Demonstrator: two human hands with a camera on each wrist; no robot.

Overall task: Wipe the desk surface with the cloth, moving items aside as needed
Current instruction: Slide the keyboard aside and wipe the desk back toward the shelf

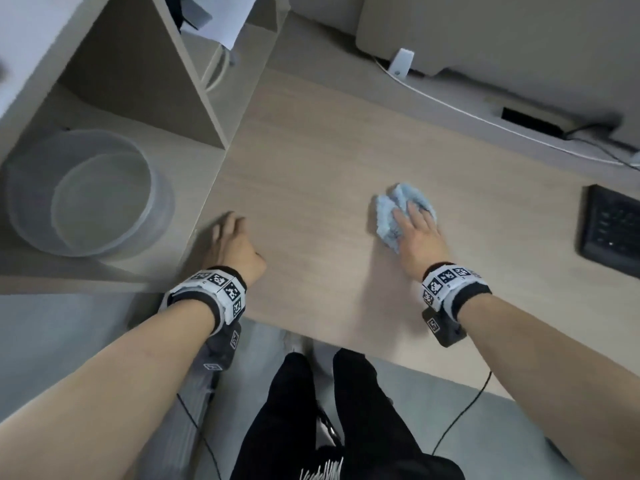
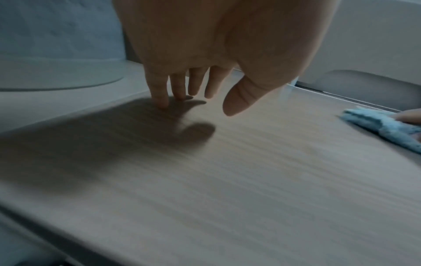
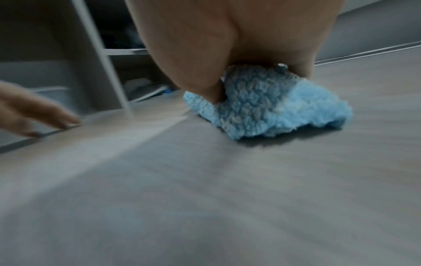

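A fluffy light-blue cloth (image 1: 391,206) (image 2: 376,126) (image 3: 273,111) lies bunched on the pale wood desk (image 1: 311,150) (image 2: 227,180) (image 3: 205,180), right of centre. My right hand (image 1: 415,233) (image 3: 227,45) lies on top of it, fingers stretched forward over the cloth and palm pressing down. My left hand (image 1: 232,240) (image 2: 193,81) (image 3: 34,111) is near the desk's left edge, fingers extended, with the fingertips touching the surface. It holds nothing. Both wrist views are blurred by motion.
A clear plastic basin (image 1: 93,202) sits on a lower surface left of the desk, beside an open shelf unit (image 1: 194,74). A black keyboard (image 1: 613,230) lies at the right edge. A white cable (image 1: 485,119) and a black cable slot (image 1: 533,123) run along the back.
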